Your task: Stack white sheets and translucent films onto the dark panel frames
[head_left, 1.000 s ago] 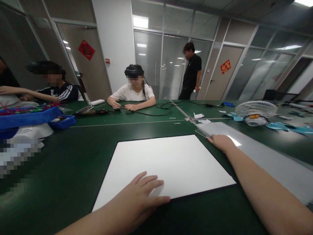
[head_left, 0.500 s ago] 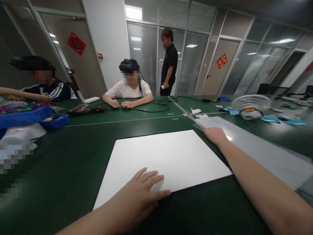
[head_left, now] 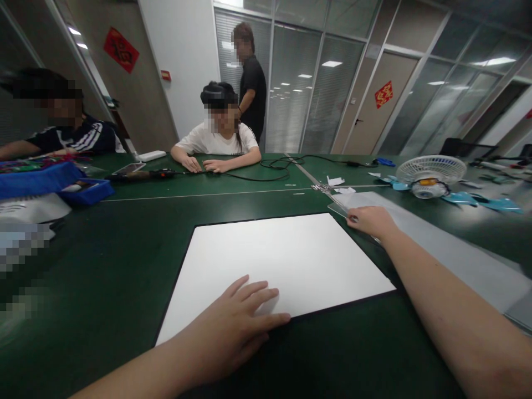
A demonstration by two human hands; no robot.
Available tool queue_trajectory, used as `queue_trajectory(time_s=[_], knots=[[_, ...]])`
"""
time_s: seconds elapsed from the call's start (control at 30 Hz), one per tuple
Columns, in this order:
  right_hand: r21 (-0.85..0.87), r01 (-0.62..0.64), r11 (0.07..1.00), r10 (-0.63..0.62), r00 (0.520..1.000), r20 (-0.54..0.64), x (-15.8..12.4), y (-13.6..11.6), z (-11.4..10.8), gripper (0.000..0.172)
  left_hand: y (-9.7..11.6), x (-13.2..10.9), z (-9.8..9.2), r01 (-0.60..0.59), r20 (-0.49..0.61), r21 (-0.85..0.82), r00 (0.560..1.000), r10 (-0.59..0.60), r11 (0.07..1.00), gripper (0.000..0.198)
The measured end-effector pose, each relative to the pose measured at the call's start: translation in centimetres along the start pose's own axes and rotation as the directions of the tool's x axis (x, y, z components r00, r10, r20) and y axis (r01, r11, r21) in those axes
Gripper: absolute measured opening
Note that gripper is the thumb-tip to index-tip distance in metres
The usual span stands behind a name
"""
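A white sheet with a thin black border [head_left: 257,249] lies flat on the green table before me. My left hand [head_left: 243,316] rests at its near edge, fingers spread, nothing in its grasp. Beyond the sheet's right side, my right hand [head_left: 369,221] is closed, with its fingers curled down. A small shiny bit shows at these fingertips, too small to name. Under and beside that hand lie translucent plastic sheets [head_left: 440,249], partly covered by my forearm. Small metallic pieces [head_left: 320,188] and white paper scraps [head_left: 334,181] lie just past it.
Blue bins [head_left: 41,180] with colourful contents stand at the left. A white fan [head_left: 432,174] with light-blue pieces around it is at the right. Black cable [head_left: 270,172] crosses the far table. One person [head_left: 218,138] sits opposite, another [head_left: 89,136] at left; a third [head_left: 252,88] stands behind.
My right hand has drawn slightly back to the right, and a shiny bit now shows at its fingers. The standing person has moved left. My left hand stays on the sheet.
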State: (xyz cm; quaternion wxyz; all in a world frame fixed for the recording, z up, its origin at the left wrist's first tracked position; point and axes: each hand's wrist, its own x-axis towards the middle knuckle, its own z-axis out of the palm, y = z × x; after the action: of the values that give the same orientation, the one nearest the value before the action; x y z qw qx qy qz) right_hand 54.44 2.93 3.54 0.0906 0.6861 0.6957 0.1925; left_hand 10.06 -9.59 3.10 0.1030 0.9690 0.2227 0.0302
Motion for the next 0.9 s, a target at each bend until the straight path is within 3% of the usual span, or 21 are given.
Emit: queue_trajectory(time_s=[0.2,0.33,0.43,0.53,0.7,0.9], knots=[[0.121,-0.007,0.993,0.015,0.998,-0.067,0.4,-0.6,-0.7,0.031,-0.3,0.0,0.3,-0.016,-0.013,-0.008,1.0,0.016,1.0,0.058],[0.314,-0.127,0.941,0.183,0.971,-0.157,0.7,-0.8,-0.2,0.041,-0.4,-0.1,0.4,-0.022,-0.047,-0.02,0.999,0.021,1.0,0.059],[0.367,-0.185,0.912,0.268,0.945,-0.19,1.0,-0.6,1.4,0.047,-0.4,0.0,0.4,-0.023,-0.031,-0.012,0.999,0.022,1.0,0.06],[0.369,-0.243,0.897,0.31,0.941,-0.134,1.2,-0.2,3.4,0.059,-0.3,0.0,0.3,-0.015,-0.004,-0.007,1.0,0.015,1.0,0.062],[0.413,-0.4,0.818,0.379,0.915,0.137,1.5,0.5,4.2,0.072,-0.3,0.0,0.3,-0.012,0.006,-0.009,1.0,0.012,1.0,0.064],[0.409,-0.401,0.82,0.404,0.911,0.082,1.6,0.7,3.1,0.065,-0.4,0.0,0.1,-0.007,0.014,-0.012,1.0,0.007,1.0,0.064]])
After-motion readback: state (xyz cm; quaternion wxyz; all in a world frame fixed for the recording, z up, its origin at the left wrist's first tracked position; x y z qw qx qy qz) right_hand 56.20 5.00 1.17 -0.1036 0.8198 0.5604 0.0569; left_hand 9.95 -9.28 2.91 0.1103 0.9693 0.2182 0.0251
